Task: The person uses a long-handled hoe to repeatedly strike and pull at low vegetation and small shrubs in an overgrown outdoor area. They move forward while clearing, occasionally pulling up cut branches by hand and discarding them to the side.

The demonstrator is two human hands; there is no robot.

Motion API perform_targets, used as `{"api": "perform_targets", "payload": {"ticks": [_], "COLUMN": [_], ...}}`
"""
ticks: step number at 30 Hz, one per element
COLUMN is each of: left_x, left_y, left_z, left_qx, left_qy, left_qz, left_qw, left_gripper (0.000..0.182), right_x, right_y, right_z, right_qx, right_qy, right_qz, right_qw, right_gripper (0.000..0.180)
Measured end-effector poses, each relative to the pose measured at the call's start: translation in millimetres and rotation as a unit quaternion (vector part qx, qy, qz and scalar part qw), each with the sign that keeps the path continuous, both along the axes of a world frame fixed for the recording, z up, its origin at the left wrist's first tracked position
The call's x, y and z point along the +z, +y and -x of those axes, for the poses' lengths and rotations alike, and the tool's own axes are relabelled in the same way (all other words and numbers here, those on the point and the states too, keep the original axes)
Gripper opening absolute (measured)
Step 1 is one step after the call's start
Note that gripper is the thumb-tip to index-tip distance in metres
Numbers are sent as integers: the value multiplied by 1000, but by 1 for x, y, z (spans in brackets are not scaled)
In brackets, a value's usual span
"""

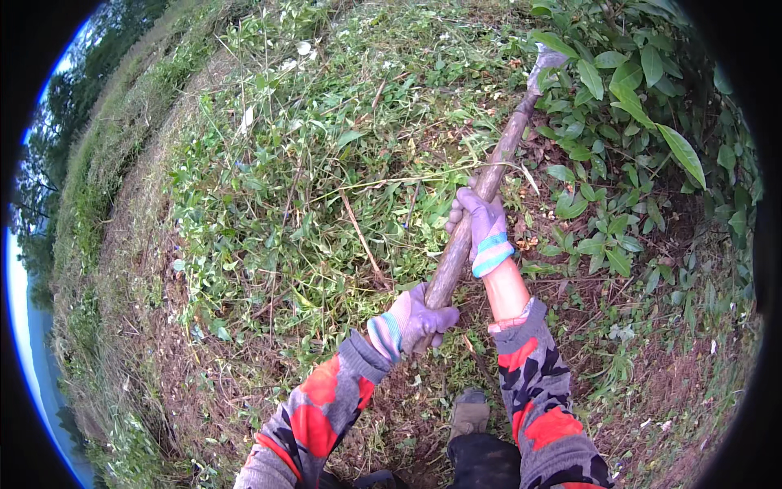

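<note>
Both hands wear purple gloves with striped cuffs. My left hand (421, 321) is closed around the lower end of a long wooden handle (507, 143). Higher up the same handle, my right hand (481, 214) grips it with the fingers wrapped round. The handle slants up and to the right to a metal tool head (544, 64), whose tip lies beside the leaves of a bush and is partly hidden there. The exact kind of tool cannot be told. A thin grass stem crosses the handle above my right hand.
A leafy green bush (629, 91) stands at the right. Low weeds and cut stems (263, 214) cover the slope in front and to the left. A dry stick (363, 241) lies among them. My shoe (469, 412) rests on the ground below, with trees at the far left.
</note>
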State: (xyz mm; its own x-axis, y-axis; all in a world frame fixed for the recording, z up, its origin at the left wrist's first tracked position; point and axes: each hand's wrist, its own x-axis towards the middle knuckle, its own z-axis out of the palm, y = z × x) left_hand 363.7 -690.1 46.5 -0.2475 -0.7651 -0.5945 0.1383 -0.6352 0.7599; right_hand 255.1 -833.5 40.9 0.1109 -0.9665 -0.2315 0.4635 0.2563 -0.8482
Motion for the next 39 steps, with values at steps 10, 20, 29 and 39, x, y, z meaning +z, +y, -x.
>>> {"api": "perform_targets", "payload": {"ticks": [10,20,29,39], "left_x": [-36,0,-24,10], "left_y": [151,109,120,201], "left_z": [55,64,14,50], "left_qx": [388,186,219,221], "left_qy": [33,55,37,50], "left_qz": [-135,-137,-171,-196], "left_qw": [911,971,960,954], "left_gripper": [25,33,22,25], "right_x": [-99,-26,-92,-81], "right_y": [120,89,88,170], "right_z": [-92,-11,-77,-43], "right_qx": [380,206,187,295], "right_qy": [125,78,186,12], "right_qz": [-188,-98,-206,-288], "right_qw": [897,971,942,911], "right_gripper": [22,22,22,13]}}
